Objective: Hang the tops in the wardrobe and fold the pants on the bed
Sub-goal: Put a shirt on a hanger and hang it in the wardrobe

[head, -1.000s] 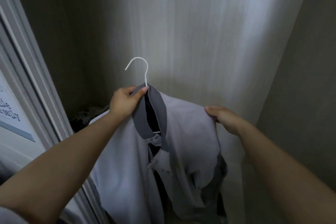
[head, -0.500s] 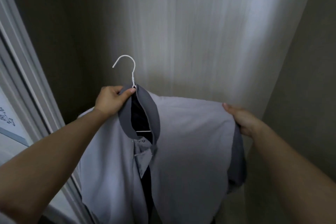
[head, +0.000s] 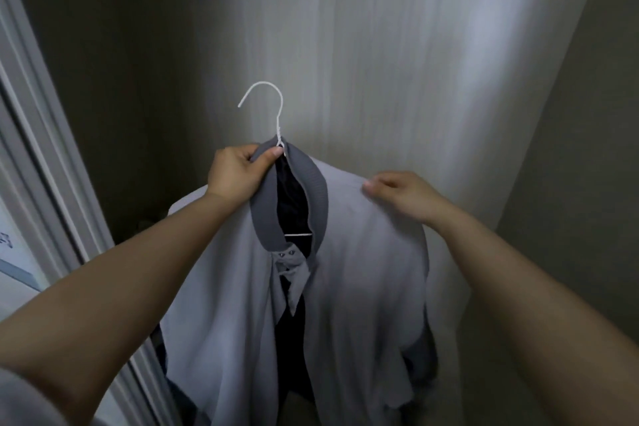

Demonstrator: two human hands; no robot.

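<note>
Jacket [head: 363, 287] — matt grey cloth, ribbed knit collar [head: 316, 190]; hanger [head: 273, 104] — thin white wire.

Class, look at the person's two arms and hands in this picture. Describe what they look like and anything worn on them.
Both forearms are bare from wrist to elbow. The left hand and right hand wear no gloves; no rings, watch or bracelet show. A bit of pale grey sleeve shows at the bottom left corner by the left upper arm. The right arm leaves the picture with no sleeve visible.

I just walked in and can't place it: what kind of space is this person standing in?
Probably the inside of a bedroom wardrobe: bare pale walls close in, a door frame stands left, and a jacket on a white wire hanger is held up.
</note>
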